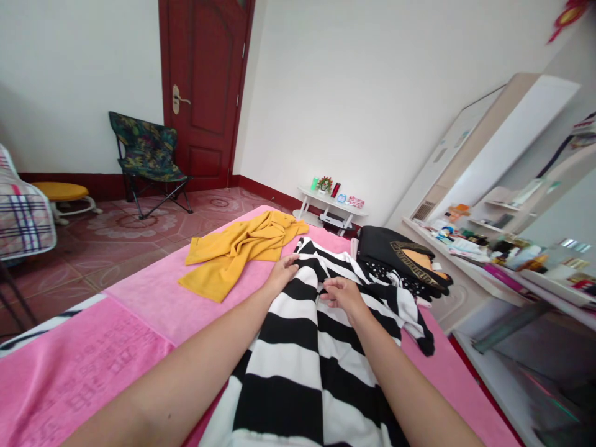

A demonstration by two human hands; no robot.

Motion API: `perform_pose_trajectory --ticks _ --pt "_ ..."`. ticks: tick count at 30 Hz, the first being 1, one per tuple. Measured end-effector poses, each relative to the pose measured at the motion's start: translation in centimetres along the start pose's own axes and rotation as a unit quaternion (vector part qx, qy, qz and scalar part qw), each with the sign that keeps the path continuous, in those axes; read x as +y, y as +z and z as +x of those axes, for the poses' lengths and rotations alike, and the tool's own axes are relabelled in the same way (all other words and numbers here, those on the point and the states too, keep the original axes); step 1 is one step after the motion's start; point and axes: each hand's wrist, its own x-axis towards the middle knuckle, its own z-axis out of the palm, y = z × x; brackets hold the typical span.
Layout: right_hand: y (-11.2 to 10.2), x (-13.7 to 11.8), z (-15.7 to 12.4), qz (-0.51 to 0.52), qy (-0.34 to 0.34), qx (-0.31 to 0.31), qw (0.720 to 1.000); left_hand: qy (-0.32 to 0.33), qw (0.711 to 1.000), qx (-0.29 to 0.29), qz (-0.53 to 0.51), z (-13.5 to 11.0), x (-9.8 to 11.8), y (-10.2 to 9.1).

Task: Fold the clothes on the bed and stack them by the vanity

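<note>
A black-and-white striped long-sleeved top (pixel 288 335) lies spread on the pink bed cover (pixel 465 372) in front of me. Its left side is folded inward in a long strip, and one sleeve with a black cuff stretches out to the right. My left hand (pixel 282 274) rests on the upper left edge of the fold, its fingers extended over the cloth. Close to the inner edge of that fold is my right hand (pixel 343 293), fingers loosely bent and apart, with no cloth visibly pinched between them.
Yellow trousers (pixel 242 248) lie crumpled to the left. At the right is a pile of black clothes (pixel 386 248). A dressing table (pixel 488 273) crowded with small items stands beside the bed. A camouflage folding chair (pixel 146 152) and a yellow stool (pixel 63 191) stand beyond.
</note>
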Motion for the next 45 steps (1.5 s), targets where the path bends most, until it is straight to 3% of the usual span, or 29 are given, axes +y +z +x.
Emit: perform_pose_trajectory --ticks 2,7,12,17,20,24,28,32,36,39,43,45 --pt "0.7 1.3 1.0 0.072 0.012 0.004 0.997 -0.010 1.000 -0.005 0.012 -0.2 0.3 0.1" --pt "1.4 3.0 1.4 0.244 0.010 -0.061 0.968 -0.041 0.999 -0.017 0.028 0.1 0.5 0.4" --pt "0.8 3.8 2.0 0.307 -0.020 0.021 0.951 -0.083 0.996 -0.034 0.013 1.9 1.1 1.1" --pt "0.9 4.2 2.2 0.239 -0.091 0.073 0.964 -0.124 0.988 -0.087 0.040 5.0 2.3 2.4" --pt "0.5 4.3 2.3 0.161 -0.127 0.103 0.973 -0.098 0.991 -0.059 0.076 7.6 2.4 3.6" --pt "-0.6 5.0 3.1 0.079 -0.152 0.156 0.973 -0.034 0.989 -0.015 0.145 10.5 0.8 4.4" --pt "-1.1 6.0 4.1 0.043 -0.138 0.147 0.979 -0.005 0.970 -0.025 0.243 11.1 -1.7 3.8" --pt "-1.2 6.3 4.3 0.027 -0.139 0.124 0.982 0.023 0.951 -0.046 0.306 10.2 -2.5 2.6" --pt "-1.4 6.0 3.9 -0.009 -0.135 0.095 0.986 0.041 0.936 -0.091 0.337 7.8 -1.2 1.5" --pt "-1.4 5.7 3.4 -0.049 -0.146 0.059 0.986 0.042 0.925 -0.141 0.351 4.2 0.5 0.5" --pt "-0.8 5.3 2.6 -0.056 -0.146 0.009 0.988 0.016 0.903 -0.271 0.333 -2.1 3.3 -0.7" --pt "-0.7 4.9 2.2 -0.041 -0.145 0.021 0.988 -0.020 0.893 -0.318 0.319 -4.7 4.5 -1.2"
